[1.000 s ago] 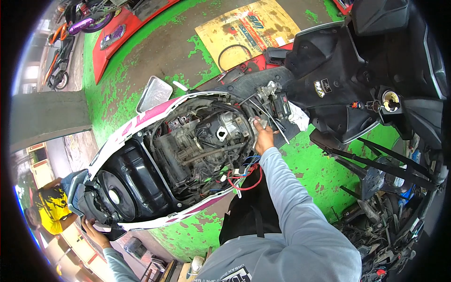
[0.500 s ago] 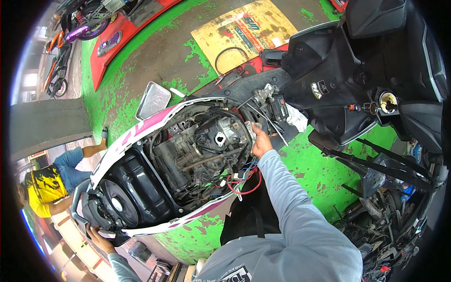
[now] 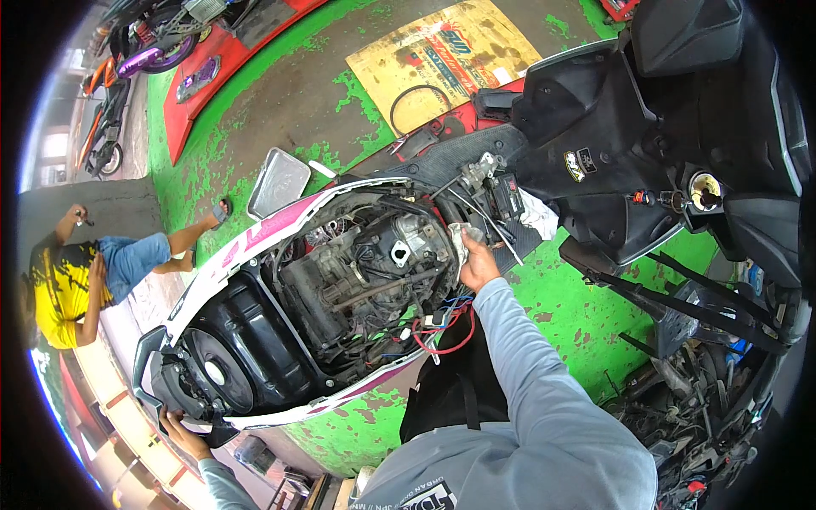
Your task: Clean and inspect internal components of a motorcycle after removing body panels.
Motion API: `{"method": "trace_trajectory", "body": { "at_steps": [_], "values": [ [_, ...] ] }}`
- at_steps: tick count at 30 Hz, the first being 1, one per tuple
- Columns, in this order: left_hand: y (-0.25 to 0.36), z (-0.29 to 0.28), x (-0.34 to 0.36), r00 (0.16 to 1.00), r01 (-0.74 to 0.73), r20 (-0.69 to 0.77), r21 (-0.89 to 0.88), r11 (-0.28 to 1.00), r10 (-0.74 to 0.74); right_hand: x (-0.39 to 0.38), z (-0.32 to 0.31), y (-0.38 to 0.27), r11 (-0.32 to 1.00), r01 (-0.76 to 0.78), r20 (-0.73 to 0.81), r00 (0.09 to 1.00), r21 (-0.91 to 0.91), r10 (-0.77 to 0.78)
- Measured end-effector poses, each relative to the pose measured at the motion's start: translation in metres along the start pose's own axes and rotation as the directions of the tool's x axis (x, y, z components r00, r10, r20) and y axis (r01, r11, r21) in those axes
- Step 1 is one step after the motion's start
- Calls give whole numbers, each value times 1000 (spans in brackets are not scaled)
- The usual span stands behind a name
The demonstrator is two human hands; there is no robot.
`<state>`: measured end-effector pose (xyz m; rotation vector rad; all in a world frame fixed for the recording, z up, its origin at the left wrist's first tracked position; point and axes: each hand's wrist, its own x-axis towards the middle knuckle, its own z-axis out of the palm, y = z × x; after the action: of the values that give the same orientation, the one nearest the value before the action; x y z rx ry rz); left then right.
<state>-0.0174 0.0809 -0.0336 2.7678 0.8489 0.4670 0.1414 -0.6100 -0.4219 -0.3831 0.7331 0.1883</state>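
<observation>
A scooter with its seat off fills the middle, its white and pink body panels [image 3: 255,231] framing the dirty engine [image 3: 374,263]. My right hand [image 3: 478,265] is closed on a greyish-white rag [image 3: 460,241], pressed against the front rim of the engine opening. At the scooter's rear, my left hand [image 3: 182,435] curls its fingers round the edge of the black grab rail [image 3: 144,374]; its palm side is hidden. Between the hands lies the black fuel tank [image 3: 263,323]. Red and blue wires [image 3: 450,338] hang out by the near panel.
A throttle body [image 3: 483,172], a battery [image 3: 508,197] and a white cloth [image 3: 537,214] lie on the footboard. Beyond the scooter are a metal tray [image 3: 279,183] and a yellow board [image 3: 442,59]. A person in yellow [image 3: 72,285] walks at left. Parts crowd the lower right.
The person in yellow at the left has stepped farther into view, with arms and legs in new positions. My right hand and the rag have shifted very slightly; my left hand stays at the rear.
</observation>
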Motion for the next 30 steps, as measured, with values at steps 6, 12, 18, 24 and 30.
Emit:
{"method": "trace_trajectory", "body": {
  "at_steps": [6,12,18,24,30],
  "values": [
    [2,0,0,1000,13,11,-30,999,-12,23,-10,10,997,43,-153,988,62,-33],
    [2,2,0,1000,2,-20,7,1000,-2,20,-27,12,963,80,-50,996,257,-70],
    [2,1,-1,1000,-10,-21,7,1000,10,9,-22,10,995,99,13,995,28,-99],
    [2,2,-1,1000,-4,-24,-29,1000,4,22,-16,11,989,140,-200,969,-39,-144],
    [2,2,-1,1000,-9,-30,-23,1000,8,24,-29,20,976,17,-151,988,218,16]
  ]
}}
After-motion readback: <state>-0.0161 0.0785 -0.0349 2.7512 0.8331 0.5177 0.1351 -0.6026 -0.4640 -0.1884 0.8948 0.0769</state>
